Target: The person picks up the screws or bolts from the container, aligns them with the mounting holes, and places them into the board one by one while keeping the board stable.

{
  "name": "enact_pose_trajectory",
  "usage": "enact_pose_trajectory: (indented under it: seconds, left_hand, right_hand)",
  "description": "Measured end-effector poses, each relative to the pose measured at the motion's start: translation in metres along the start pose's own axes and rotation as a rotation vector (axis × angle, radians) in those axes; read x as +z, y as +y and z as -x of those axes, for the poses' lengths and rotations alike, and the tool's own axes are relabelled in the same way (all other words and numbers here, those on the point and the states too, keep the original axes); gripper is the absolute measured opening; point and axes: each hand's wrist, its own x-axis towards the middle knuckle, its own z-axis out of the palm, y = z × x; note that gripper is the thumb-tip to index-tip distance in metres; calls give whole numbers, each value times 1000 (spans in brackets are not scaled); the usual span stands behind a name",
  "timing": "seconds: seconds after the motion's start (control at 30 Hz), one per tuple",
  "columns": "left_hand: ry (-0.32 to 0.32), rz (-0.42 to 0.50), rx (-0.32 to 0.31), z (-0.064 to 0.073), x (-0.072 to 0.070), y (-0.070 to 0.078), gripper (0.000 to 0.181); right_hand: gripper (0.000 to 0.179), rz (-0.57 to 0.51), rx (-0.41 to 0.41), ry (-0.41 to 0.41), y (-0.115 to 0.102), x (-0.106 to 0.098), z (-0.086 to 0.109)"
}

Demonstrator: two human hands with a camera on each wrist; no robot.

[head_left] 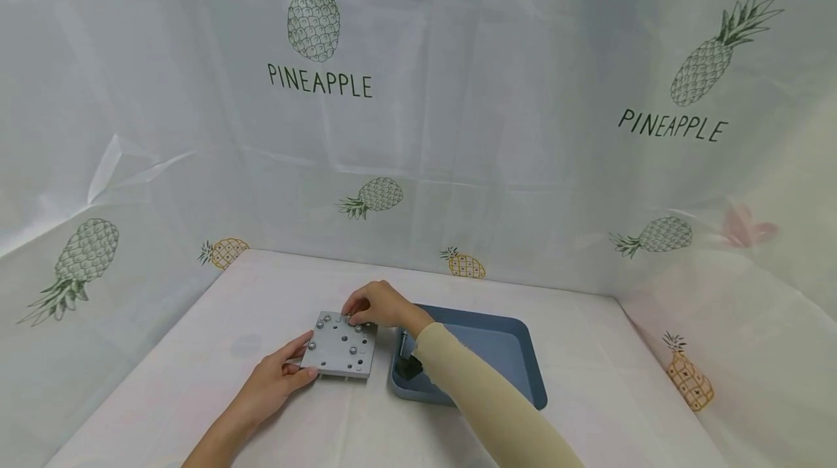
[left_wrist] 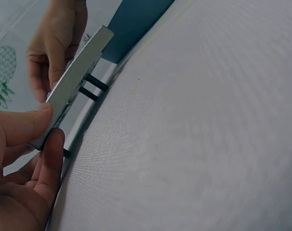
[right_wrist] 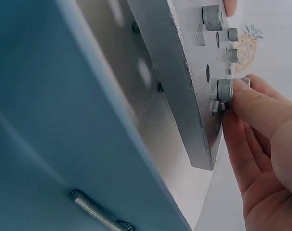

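Note:
A square silver metal plate (head_left: 333,357) with holes stands slightly above the table, on bolt shanks (left_wrist: 95,83) that poke out underneath. Several socket-head bolts (head_left: 353,350) sit in its top face. At the near left corner, my left hand (head_left: 277,381) grips the plate edge between thumb and fingers. My right hand (head_left: 384,306) reaches over the far side and pinches a small bolt (right_wrist: 245,81), mostly hidden by the fingers. Right beside that thumb is another bolt head (right_wrist: 225,90).
To the right of the plate lies a blue tray (head_left: 500,355), partly covered by the right sleeve (head_left: 484,395). It holds a loose bolt (right_wrist: 95,211) and a small black object (head_left: 409,368). A pineapple-print curtain (head_left: 458,126) hangs behind and beside the white table (head_left: 294,279).

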Motion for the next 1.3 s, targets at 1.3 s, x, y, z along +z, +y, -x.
enact_pose_trajectory:
  seconds: [1.3]
  left_hand:
    - [-5, -3, -10, 0, -2, -1, 79]
  right_hand:
    - [25, 72, 1, 104, 30, -62, 85]
